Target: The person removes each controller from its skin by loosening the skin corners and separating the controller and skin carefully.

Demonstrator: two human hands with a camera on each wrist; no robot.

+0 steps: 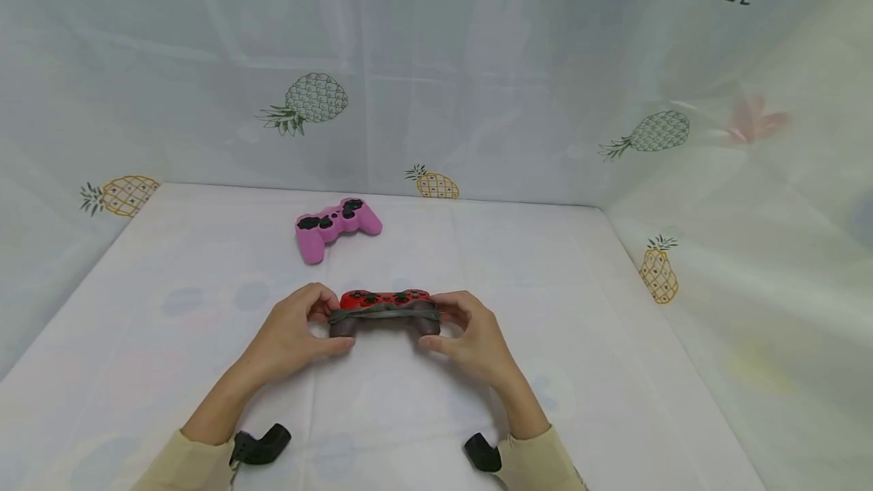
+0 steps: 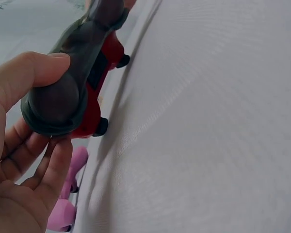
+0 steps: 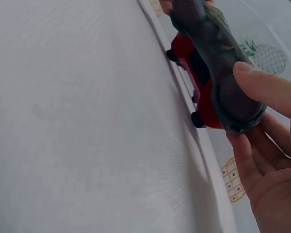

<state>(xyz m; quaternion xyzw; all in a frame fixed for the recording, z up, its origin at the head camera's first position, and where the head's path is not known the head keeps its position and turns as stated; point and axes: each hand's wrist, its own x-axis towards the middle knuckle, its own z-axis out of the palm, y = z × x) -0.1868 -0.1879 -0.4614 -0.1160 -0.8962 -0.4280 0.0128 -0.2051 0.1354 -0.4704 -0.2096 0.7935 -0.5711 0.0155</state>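
A red game controller (image 1: pixel 385 298) with black buttons and sticks lies mid-table in the head view. Dark, see-through stretchy material (image 1: pixel 384 312) covers its two handles and spans the gap between them, while the red upper part is bare. My left hand (image 1: pixel 289 336) grips the left end, thumb on the covered handle and fingers behind. On the right end my right hand (image 1: pixel 480 336) holds the other handle the same way. In both wrist views the dark cover (image 2: pixel 58 102) wraps the handle under the thumb, and the black sticks (image 3: pixel 198 119) face the white cloth.
Farther back and to the left lies a pink game controller (image 1: pixel 339 226) with black buttons. A white cloth (image 1: pixel 580 309) covers the table. Pineapple-printed curtains (image 1: pixel 477 67) stand behind and at the sides. Black devices (image 1: pixel 264 445) sit at both wrists.
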